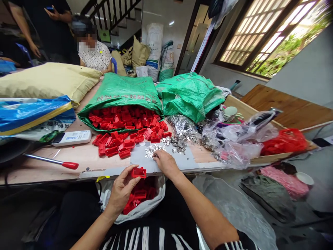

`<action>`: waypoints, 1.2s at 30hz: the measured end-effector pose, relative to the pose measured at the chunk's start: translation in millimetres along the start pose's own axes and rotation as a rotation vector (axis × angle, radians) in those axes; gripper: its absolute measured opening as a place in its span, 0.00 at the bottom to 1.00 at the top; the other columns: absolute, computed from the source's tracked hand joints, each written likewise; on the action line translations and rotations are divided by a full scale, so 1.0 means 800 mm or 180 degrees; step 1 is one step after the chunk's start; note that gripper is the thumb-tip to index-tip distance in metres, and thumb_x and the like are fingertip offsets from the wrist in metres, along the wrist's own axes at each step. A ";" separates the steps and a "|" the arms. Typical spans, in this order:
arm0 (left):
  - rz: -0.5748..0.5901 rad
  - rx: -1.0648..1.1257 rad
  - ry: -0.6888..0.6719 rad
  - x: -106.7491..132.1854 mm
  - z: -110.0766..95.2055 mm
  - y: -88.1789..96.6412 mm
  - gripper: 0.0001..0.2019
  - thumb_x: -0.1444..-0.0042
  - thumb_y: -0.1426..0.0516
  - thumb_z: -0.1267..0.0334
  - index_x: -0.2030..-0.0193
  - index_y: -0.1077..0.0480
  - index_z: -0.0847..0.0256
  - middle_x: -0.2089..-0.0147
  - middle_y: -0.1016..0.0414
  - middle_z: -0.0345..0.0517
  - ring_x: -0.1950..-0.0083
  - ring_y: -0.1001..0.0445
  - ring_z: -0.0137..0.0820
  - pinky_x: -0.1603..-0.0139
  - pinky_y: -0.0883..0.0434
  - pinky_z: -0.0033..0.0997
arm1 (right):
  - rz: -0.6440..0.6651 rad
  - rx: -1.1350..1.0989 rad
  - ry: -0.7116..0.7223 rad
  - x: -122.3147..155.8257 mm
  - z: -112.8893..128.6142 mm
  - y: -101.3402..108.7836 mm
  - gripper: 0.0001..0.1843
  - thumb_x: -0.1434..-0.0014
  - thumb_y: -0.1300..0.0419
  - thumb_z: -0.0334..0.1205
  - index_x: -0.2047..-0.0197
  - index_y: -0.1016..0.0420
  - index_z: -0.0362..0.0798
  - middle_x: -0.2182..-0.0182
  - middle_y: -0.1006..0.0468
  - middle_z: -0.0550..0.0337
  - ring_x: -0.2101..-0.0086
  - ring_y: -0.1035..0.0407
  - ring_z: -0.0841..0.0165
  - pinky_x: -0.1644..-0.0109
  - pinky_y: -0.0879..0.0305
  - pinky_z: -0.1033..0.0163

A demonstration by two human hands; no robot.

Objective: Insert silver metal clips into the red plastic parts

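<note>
Between thumb and fingers, my left hand (121, 191) grips a red plastic housing (139, 172), its hollow side showing, above a white sack (159, 194) with more red housings (140, 195) inside. My right hand (166, 162) rests at a grey mat (191, 160), fingertips pinched together beside a spread of small silvery metal pieces (153, 150). Whether a piece sits in those fingertips is too small to tell. Loose red housings (111, 151) lie on the table in front of an opened green woven bag (125, 91) that is full of them.
A second green bag (191, 93) and clear plastic bags of metal pieces (183, 125) stand at the back right. A red-handled tool (70, 165), a white device (74, 138) and a blue sack (36, 114) lie left. Two people are across the table, one seated (95, 57).
</note>
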State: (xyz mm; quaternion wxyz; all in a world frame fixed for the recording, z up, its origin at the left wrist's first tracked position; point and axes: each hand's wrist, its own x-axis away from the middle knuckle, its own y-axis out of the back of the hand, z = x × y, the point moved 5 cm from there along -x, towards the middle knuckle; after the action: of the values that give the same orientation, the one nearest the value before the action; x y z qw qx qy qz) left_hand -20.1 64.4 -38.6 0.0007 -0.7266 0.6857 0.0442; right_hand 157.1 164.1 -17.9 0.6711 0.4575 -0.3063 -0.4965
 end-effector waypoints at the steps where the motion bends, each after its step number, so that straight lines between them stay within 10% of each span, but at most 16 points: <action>1: 0.0017 0.0047 0.0033 0.000 0.001 -0.001 0.21 0.44 0.41 0.56 0.45 0.32 0.60 0.52 0.22 0.48 0.52 0.24 0.35 0.46 0.29 0.36 | -0.0005 -0.0011 0.0005 -0.001 0.000 0.000 0.04 0.39 0.43 0.34 0.62 0.28 0.49 0.62 0.26 0.57 0.60 0.32 0.66 0.57 0.42 0.64; 10: -0.0162 -0.0396 -0.0336 -0.002 -0.016 0.004 0.18 0.43 0.42 0.60 0.46 0.30 0.56 0.52 0.27 0.45 0.54 0.26 0.32 0.50 0.30 0.32 | -0.0247 -0.0974 0.0053 0.014 0.007 0.009 0.02 0.41 0.46 0.35 0.62 0.33 0.49 0.67 0.27 0.61 0.66 0.34 0.68 0.61 0.43 0.64; 17: -0.0189 -0.0460 -0.0679 -0.004 -0.028 -0.001 0.18 0.43 0.43 0.63 0.44 0.30 0.53 0.50 0.29 0.47 0.49 0.28 0.33 0.52 0.28 0.31 | 0.0869 -0.3158 -0.0083 0.042 0.033 -0.012 0.13 0.48 0.37 0.45 0.64 0.35 0.48 0.73 0.31 0.66 0.72 0.38 0.72 0.67 0.42 0.67; 27: 0.0157 -0.0599 -0.1049 0.006 -0.038 -0.015 0.19 0.41 0.45 0.66 0.43 0.31 0.53 0.51 0.29 0.47 0.49 0.27 0.33 0.48 0.29 0.34 | 0.0600 -0.3180 -0.0391 0.055 0.035 -0.027 0.16 0.50 0.34 0.47 0.66 0.34 0.48 0.75 0.29 0.66 0.73 0.37 0.73 0.69 0.42 0.68; 36: 0.0009 -0.0307 -0.0466 0.000 -0.040 -0.008 0.19 0.43 0.43 0.62 0.44 0.29 0.53 0.49 0.27 0.45 0.48 0.28 0.33 0.45 0.31 0.32 | 0.0569 -0.3503 -0.0308 0.065 0.040 -0.019 0.15 0.43 0.40 0.51 0.66 0.37 0.49 0.76 0.28 0.66 0.80 0.43 0.76 0.75 0.45 0.69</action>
State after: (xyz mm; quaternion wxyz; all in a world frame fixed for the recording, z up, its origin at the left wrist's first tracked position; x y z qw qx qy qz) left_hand -12.0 62.6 -6.7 0.0157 -0.7197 0.6818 0.1301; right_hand 140.2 103.8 -21.4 0.8356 -0.0114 -0.0701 -0.5448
